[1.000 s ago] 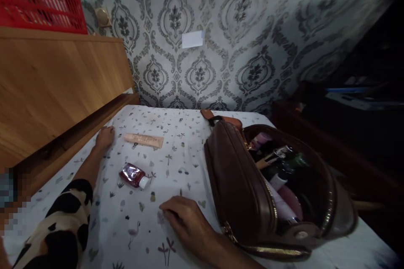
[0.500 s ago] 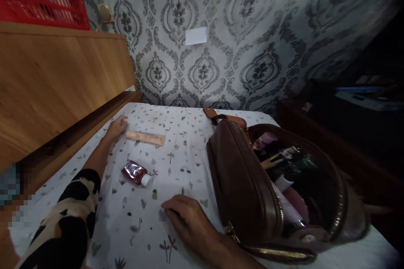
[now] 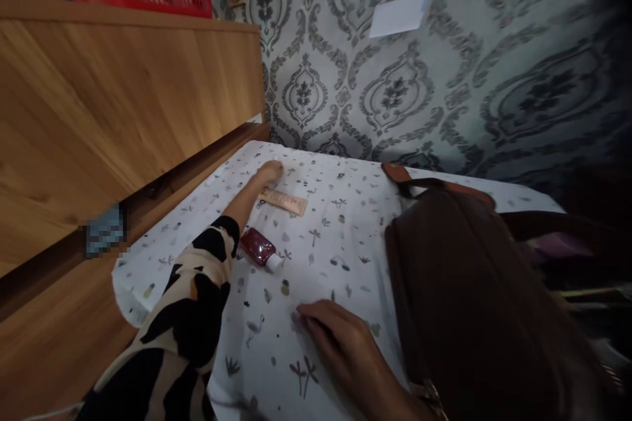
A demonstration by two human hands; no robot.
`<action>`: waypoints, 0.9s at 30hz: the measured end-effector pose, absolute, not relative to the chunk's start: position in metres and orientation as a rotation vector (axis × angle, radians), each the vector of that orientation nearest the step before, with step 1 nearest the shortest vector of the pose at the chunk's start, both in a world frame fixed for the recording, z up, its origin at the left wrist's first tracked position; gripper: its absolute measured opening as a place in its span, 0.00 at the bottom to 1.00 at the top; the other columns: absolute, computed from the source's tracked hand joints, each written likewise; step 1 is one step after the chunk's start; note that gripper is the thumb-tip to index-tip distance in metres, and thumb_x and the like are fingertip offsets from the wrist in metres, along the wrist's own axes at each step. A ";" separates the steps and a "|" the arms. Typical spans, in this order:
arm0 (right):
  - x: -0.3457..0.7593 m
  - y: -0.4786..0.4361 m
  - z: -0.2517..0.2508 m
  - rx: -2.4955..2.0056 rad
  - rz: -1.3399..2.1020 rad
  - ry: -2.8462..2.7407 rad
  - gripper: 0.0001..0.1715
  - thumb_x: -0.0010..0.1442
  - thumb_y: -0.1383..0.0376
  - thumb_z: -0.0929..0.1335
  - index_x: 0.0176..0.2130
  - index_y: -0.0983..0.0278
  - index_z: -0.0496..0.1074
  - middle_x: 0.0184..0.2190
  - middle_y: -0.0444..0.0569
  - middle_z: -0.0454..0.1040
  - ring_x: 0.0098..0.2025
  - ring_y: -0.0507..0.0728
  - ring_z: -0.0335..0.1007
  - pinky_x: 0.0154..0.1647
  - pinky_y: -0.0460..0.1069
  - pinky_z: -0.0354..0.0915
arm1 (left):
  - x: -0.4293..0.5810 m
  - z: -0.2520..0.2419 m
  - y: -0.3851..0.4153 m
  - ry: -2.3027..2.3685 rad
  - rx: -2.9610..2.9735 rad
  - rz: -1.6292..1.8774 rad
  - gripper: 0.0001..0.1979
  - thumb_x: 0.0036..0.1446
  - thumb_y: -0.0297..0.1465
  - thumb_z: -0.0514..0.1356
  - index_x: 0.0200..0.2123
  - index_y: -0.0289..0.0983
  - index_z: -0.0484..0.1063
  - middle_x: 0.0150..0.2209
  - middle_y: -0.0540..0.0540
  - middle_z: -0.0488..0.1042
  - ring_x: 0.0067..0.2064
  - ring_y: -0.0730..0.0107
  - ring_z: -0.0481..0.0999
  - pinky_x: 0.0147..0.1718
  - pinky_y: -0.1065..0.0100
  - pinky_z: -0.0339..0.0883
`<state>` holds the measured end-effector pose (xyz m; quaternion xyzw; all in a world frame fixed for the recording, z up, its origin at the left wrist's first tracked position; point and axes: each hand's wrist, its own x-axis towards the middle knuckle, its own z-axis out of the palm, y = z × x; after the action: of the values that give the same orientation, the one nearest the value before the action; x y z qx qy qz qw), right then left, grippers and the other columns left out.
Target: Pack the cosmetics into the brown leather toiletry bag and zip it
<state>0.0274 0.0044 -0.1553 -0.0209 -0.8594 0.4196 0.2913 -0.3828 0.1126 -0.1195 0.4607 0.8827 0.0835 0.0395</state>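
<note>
Your left hand (image 3: 270, 172) is up by the beige tube (image 3: 286, 202)
Can't tell if those curled fingers have anything; the tube lies just beside your wrist, dark red bottle (image 3: 259, 247) right by your sleeve (image 3: 197, 309). Your right hand (image 3: 345, 339) is loosely curled, nothing in it, on the patterned cloth (image 3: 323, 270), brown bag (image 3: 474, 296) to its right.
</note>
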 end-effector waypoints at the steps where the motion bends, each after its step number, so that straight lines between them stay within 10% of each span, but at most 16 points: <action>1: 0.027 0.005 -0.155 -0.053 1.113 -2.291 0.13 0.70 0.71 0.64 0.45 0.63 0.78 0.36 0.47 0.81 0.37 0.51 0.80 0.40 0.42 0.74 | -0.377 -0.122 0.118 2.701 1.421 0.263 0.20 0.68 0.40 0.61 0.58 0.37 0.71 0.57 0.40 0.73 0.54 0.59 0.76 0.52 0.52 0.75; 27: 0.027 0.013 -0.155 -0.079 0.974 -2.409 0.15 0.71 0.60 0.66 0.43 0.61 0.81 0.40 0.52 0.84 0.38 0.54 0.84 0.42 0.40 0.78 | -0.284 -0.134 0.147 2.645 1.546 0.478 0.25 0.63 0.24 0.54 0.63 0.33 0.64 0.61 0.32 0.69 0.64 0.52 0.67 0.61 0.53 0.64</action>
<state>0.0269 0.0133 -0.1549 -0.0294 -0.8929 0.3608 0.2676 -0.2845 0.1466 -0.1336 0.4985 0.8528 0.1541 0.0206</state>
